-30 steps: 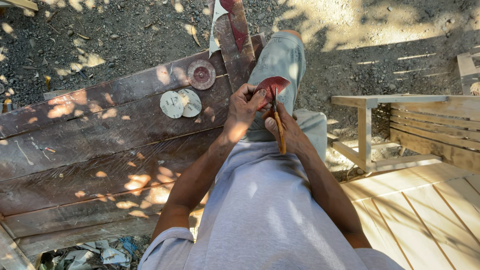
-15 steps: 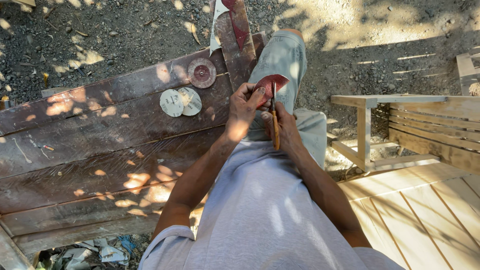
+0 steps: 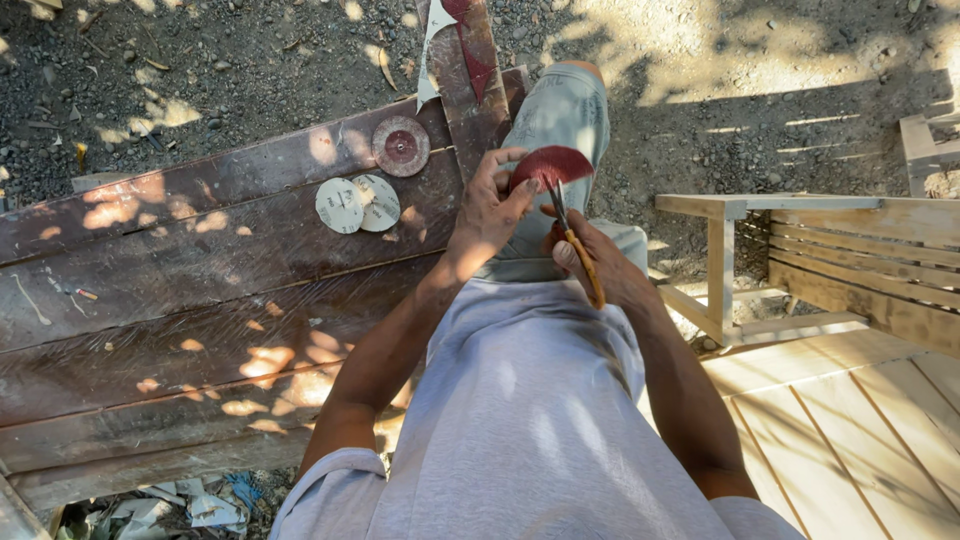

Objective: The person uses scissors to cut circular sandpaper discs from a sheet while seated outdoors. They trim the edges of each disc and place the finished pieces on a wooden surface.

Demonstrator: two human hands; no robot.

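Since half a second ago our left hand (image 3: 490, 215) has turned the red sanding disc (image 3: 553, 165), pinched over our knee, while right fingers (image 3: 572, 255) grip scissors (image 3: 575, 245), risking a nick.

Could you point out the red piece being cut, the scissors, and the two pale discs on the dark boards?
Red sandpaper piece (image 3: 565, 163), head view: middle of its curved red face.
Scissors (image 3: 585, 268), head view: the orange handle.
Pale discs (image 3: 340, 205), head view: centre of the left disc.
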